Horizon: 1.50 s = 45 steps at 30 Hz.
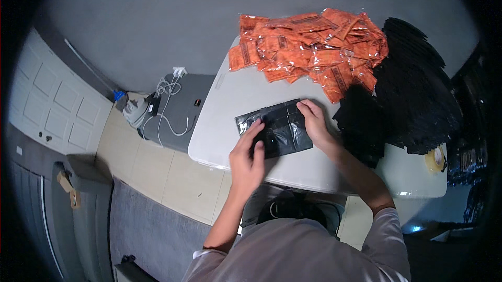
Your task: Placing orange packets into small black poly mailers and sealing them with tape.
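A flat black plastic bag (281,134) lies slightly askew near the front of the white table (212,130), its glossy surface creased. My left hand (247,151) rests on its left part, fingers stretched out and thumb apart. At the bag's upper right corner, my right hand (316,124) grips the edge, its fingers bent over the far side. Beyond the bag is a heap of orange packets in clear wrapping (314,46). Piles of flat black items, apparently more bags (413,93), cover the right side of the table.
A roll of yellowish tape (435,159) sits by the table's right edge. Left of the table, a grey surface (193,86) carries white cables (167,88) and a black adapter (153,105). A grey sofa (86,214) and a white door (57,104) stand farther left.
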Motion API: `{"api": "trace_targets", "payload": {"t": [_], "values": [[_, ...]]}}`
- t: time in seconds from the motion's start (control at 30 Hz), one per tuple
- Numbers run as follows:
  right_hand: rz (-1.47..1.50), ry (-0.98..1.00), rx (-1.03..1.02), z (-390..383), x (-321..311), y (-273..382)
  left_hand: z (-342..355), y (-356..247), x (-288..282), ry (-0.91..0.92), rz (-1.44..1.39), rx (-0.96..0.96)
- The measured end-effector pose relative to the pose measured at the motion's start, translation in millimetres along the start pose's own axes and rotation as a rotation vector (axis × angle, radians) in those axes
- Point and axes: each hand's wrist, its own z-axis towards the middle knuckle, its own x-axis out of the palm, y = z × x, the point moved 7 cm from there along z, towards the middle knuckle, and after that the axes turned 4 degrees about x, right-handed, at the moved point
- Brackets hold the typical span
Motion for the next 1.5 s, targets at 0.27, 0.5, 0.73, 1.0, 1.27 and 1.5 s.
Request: {"api": "trace_targets", "payload": {"t": [0.27,0.5,0.73,1.0,1.27,1.5], "values": [[-0.489,0.042,-0.259,8.6,6.6,10.7,44.5,67.3,40.9,0.314,0.606,0.069],[-0.396,0.150,-0.838,-24.2,21.7,119.5,95.5,30.9,-37.1,0.229,0.271,0.027],[-0.520,0.438,-0.818,-70.3,9.6,88.5,28.6,5.2,-44.1,0.215,0.520,0.397],[-0.709,0.607,-0.686,-52.8,25.6,95.9,14.1,39.2,9.8,0.398,0.308,0.165],[-1.153,-0.112,-0.987,167.1,46.3,165.8,22.2,102.2,74.4,0.564,0.727,0.280],[-1.349,-0.114,-0.594,236.5,14.6,160.0,23.4,100.5,77.5,0.663,0.799,0.249]]}}
